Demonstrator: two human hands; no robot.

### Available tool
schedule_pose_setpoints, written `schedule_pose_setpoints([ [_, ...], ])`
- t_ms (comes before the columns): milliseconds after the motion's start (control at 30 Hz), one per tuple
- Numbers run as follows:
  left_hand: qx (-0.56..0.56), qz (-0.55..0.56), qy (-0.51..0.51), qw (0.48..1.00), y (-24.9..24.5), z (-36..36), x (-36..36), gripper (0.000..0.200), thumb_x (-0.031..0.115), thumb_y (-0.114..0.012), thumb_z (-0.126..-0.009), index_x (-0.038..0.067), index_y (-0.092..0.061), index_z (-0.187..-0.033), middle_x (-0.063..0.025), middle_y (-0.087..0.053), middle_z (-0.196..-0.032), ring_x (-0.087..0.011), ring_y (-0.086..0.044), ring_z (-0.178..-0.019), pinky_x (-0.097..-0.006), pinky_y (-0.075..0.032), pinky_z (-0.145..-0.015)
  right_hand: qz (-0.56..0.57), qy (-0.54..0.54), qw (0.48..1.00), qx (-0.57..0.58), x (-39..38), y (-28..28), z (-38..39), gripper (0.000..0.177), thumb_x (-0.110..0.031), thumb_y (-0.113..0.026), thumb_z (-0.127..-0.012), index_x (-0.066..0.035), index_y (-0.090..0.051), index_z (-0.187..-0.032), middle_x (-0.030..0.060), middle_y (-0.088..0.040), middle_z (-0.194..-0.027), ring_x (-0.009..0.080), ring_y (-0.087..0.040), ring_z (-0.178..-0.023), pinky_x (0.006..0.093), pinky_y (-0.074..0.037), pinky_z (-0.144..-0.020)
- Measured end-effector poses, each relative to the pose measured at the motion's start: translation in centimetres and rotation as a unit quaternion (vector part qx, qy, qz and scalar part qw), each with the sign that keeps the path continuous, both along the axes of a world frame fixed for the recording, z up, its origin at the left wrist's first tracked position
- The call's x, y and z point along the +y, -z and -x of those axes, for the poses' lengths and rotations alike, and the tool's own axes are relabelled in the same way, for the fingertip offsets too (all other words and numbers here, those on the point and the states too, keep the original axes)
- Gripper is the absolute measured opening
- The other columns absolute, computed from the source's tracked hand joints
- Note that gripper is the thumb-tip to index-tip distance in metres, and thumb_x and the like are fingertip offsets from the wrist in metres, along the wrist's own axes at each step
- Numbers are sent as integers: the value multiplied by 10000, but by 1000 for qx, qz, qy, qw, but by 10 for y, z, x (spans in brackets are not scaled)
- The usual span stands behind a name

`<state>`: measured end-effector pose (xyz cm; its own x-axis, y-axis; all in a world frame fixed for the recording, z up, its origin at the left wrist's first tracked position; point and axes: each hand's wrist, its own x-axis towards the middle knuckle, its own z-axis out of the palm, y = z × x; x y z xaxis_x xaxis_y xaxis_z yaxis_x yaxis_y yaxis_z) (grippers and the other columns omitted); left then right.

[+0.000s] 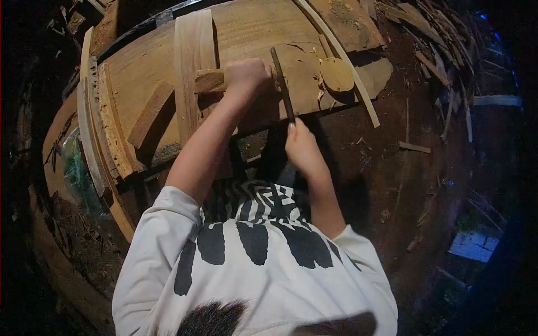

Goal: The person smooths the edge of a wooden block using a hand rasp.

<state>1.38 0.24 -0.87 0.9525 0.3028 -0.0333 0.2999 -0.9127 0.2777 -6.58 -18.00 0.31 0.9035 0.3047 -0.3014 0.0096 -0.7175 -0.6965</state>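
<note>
My left hand (246, 75) is closed around a short wooden block (210, 81) and holds it down on the workbench; one end of the block sticks out to the left of the fist. In my right hand (304, 145), near the front edge of the bench, is a long dark file (283, 84). It points away from me and lies across the block's right end, just beyond my left fist. Whether the file touches the wood is hard to make out. My right fingers wrap its near end, so the handle is hidden.
A pale plank (194, 50) crosses the workbench (252, 31) on the left, beside a loose wooden block (151, 115). To the right are a round wooden piece (337, 75), shavings and a long thin strip (358, 89). Scrap wood (443, 45) is piled at the far right.
</note>
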Motion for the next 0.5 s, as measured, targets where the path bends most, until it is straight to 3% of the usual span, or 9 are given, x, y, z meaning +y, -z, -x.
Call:
schedule_pose_setpoints([
  [200, -35, 13, 15, 999, 0, 3, 2, 366, 301, -425, -834, 61, -689, -756, -160, -649, -709, -339, -648, -660, -423, -503, -605, 23, 35, 995, 90, -14, -17, 34, 240, -191, -362, -939, 20, -464, -991, 313, -572, -868, 480, -543, -886, 515, -442, -711],
  [300, -66, -38, 24, 997, 12, 1, 0, 280, 289, -488, -776, 123, -708, -731, -138, -656, -707, -284, -666, -646, -394, -508, -592, 27, 21, 998, 50, 4, -10, 15, 242, -181, -364, -933, 23, -461, -1021, 310, -577, -860, 484, -548, -869, 504, -454, -708],
  [500, -113, -60, 45, 991, 6, 11, -3, 253, 276, -499, -765, 140, -698, -686, -112, -647, -644, -259, -651, -564, -393, -505, -573, 23, -12, 997, -73, 40, 13, -50, 249, -176, -358, -924, 29, -468, -1012, 314, -570, -906, 492, -524, -913, 527, -430, -771],
])
